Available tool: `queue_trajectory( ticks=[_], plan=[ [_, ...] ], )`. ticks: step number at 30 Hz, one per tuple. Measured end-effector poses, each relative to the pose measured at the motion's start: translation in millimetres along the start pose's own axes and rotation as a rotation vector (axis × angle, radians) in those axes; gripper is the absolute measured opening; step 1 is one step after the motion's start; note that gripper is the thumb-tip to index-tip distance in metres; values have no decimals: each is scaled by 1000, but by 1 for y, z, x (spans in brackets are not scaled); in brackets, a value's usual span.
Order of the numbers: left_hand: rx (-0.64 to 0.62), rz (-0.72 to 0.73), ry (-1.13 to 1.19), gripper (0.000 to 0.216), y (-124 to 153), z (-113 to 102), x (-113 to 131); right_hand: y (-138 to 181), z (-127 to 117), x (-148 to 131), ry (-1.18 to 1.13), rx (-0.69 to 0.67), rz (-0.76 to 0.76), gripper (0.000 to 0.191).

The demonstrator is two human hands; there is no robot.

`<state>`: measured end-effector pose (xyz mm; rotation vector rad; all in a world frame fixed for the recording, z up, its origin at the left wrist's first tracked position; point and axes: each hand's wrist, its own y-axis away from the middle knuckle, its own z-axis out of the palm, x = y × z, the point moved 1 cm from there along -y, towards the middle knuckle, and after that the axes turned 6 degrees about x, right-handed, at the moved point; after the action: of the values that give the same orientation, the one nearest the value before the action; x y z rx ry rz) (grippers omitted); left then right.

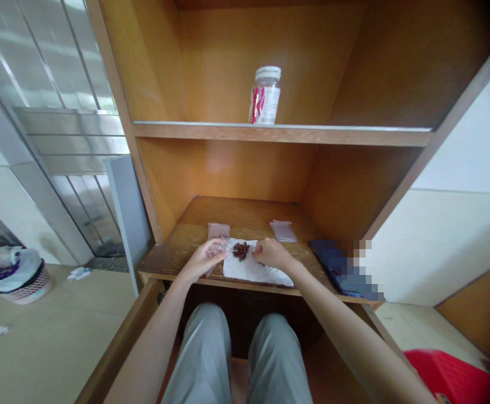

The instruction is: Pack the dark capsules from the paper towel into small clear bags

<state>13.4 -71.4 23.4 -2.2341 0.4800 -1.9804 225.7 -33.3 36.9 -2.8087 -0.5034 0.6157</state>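
A small pile of dark reddish-brown pieces [240, 251] lies on a white paper sheet [245, 270] at the front of the wooden desk. At the sheet's left edge, my left hand [207, 257] is closed on a clear plastic bag [222, 245]. My right hand [272, 253] is over the right part of the sheet, fingers pinched together just beside the pile. What sits between those fingertips is too small to make out. Behind my left hand lies a flat clear zip bag [218, 230]. Another clear zip bag [283, 230] rests behind my right hand.
A dark blue flat object [337, 266] lies at the desk's right end. On the shelf [211, 130] above stands a white-capped jar [265, 96]. Under the desk edge an open drawer [119, 336] surrounds my knees. A filled basket [28, 289] stands on the floor, left.
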Motion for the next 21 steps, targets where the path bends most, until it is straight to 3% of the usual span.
queue_trajectory(
  ticks=[10, 21],
  plan=[
    [-3, 1, 4, 33, 2, 2, 5, 4, -3, 5, -174, 91, 82, 17],
    [-1, -44, 30, 42, 1, -1, 1, 11, 7, 0, 12, 44, 117, 18]
  ],
)
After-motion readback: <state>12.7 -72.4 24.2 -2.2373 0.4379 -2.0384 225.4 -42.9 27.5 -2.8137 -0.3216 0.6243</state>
